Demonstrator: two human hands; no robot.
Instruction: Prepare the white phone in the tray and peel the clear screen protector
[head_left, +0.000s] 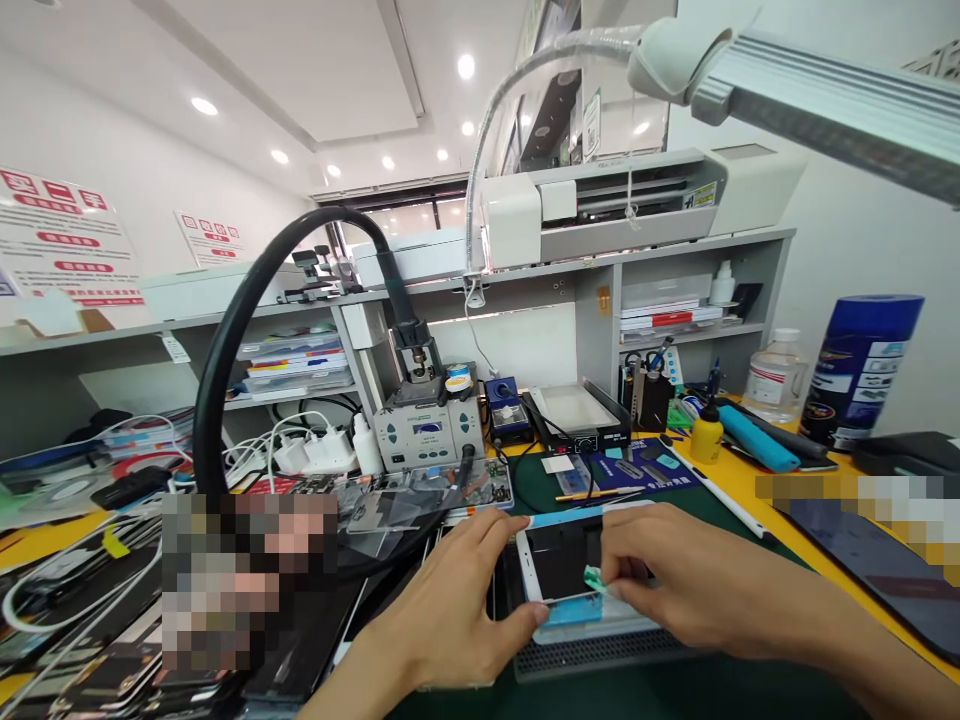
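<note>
Left hand (pixel 450 610) curled, clamps phone (pixel 559 560) edges; right hand (pixel 690 590) pinches green tab (pixel 594 578). Advise low, slow pull.

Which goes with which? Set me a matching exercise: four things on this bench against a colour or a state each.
Things:
1. spray can
2. small bottle
3. phone
4. tab

Colour or state:
A. gripped at its edge by the left hand
B. yellow
C. pinched in the right hand
D. blue

Pairs: 1-D, 2-B, 3-A, 4-C
</note>
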